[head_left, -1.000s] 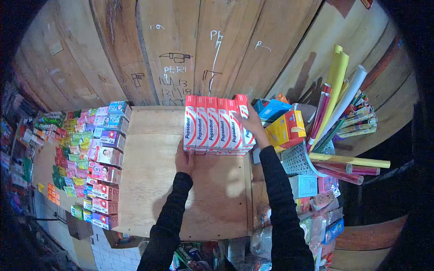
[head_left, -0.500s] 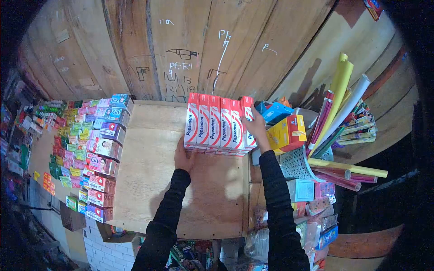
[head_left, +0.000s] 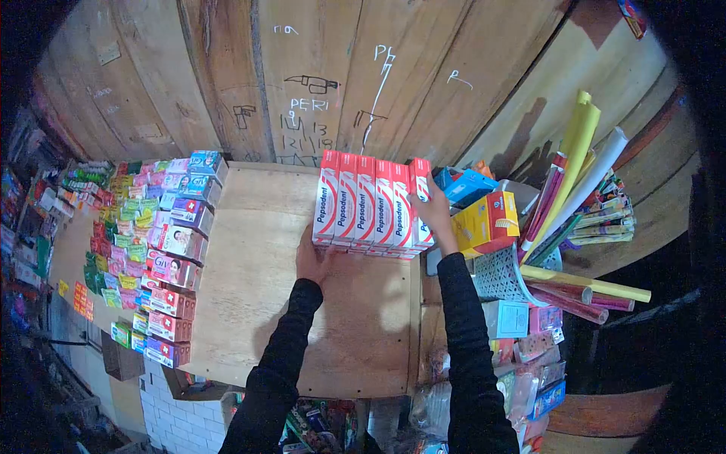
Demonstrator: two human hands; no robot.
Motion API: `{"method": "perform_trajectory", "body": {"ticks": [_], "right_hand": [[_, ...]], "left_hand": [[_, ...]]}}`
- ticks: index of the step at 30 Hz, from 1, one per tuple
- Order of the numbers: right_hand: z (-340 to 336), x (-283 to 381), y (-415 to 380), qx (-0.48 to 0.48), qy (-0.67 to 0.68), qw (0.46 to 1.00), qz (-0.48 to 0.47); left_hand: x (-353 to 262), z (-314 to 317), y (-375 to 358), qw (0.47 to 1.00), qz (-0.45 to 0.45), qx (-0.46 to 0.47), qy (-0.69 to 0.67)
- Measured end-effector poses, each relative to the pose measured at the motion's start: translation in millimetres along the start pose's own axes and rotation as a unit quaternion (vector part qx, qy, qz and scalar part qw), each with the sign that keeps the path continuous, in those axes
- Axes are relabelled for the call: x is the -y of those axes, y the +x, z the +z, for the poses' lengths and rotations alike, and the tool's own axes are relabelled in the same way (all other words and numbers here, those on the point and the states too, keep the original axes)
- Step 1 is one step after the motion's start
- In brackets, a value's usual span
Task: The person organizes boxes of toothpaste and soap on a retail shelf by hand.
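Observation:
A row of red-and-white Pepsodent toothpaste boxes point(head_left: 361, 200) stands upright near the back of a wooden board, with more boxes under its front edge. My left hand point(head_left: 308, 259) lies against the lower left corner of the row, fingers along its side and thumb apart at the front. At the other end, my right hand point(head_left: 434, 216) grips the rightmost toothpaste box point(head_left: 420, 178), thumb on the front face and fingers over its right side. That box stands slightly apart at the top from its neighbour. Some fingertips of both hands are hidden.
Soap boxes point(head_left: 174, 270) and small sachets point(head_left: 136, 250) line the left side of the wooden board point(head_left: 257, 303). On the right are a yellow box point(head_left: 485, 225), a plastic basket point(head_left: 495, 276) with paper rolls, and packaged goods. A plank wall point(head_left: 302, 45) rises behind.
The whole view has shifted slightly. Both hands keep about the same places at the two ends of the toothpaste row.

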State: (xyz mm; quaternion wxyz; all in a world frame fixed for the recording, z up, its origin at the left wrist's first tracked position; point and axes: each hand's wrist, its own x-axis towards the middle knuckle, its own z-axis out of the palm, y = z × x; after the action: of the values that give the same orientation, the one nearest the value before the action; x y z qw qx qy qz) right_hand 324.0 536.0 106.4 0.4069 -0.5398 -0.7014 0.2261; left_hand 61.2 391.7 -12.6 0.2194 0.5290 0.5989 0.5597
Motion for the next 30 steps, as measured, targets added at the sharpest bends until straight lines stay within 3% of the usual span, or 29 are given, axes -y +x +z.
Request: {"method": "perform_trajectory", "body": {"ticks": [3, 6, 9, 12, 18, 24, 27, 30], "right_hand": [[2, -4, -1, 0.006, 0.007, 1.0, 0.007], [3, 0, -1, 0.002, 0.009, 1.0, 0.028], [0, -1, 0, 0.018, -0.006, 1.0, 0.022], [1, 4, -2, 0.021, -0.011, 1.0, 0.017], [8, -13, 4, 0.03, 0.022, 0.999, 0.035], [8, -20, 0, 0.036, 0.024, 0.998, 0.049], [9, -14, 1, 0.027, -0.005, 0.999, 0.042], [11, -20, 0, 0.019, 0.023, 0.999, 0.032]], "left_hand": [[-1, -1, 0, 1.0, 0.024, -0.006, -0.009], [-3, 0, 0, 0.999, -0.013, -0.007, -0.048], [-1, -2, 4, 0.999, 0.043, -0.029, -0.004], [-1, -3, 3, 1.0, -0.011, 0.003, -0.016], [6, -5, 4, 1.0, 0.031, -0.002, 0.007], [19, -3, -4, 1.0, -0.011, 0.01, 0.017], [5, 4, 3, 0.998, 0.038, -0.039, 0.01], [4, 0, 4, 0.997, 0.068, -0.027, 0.014]]}}
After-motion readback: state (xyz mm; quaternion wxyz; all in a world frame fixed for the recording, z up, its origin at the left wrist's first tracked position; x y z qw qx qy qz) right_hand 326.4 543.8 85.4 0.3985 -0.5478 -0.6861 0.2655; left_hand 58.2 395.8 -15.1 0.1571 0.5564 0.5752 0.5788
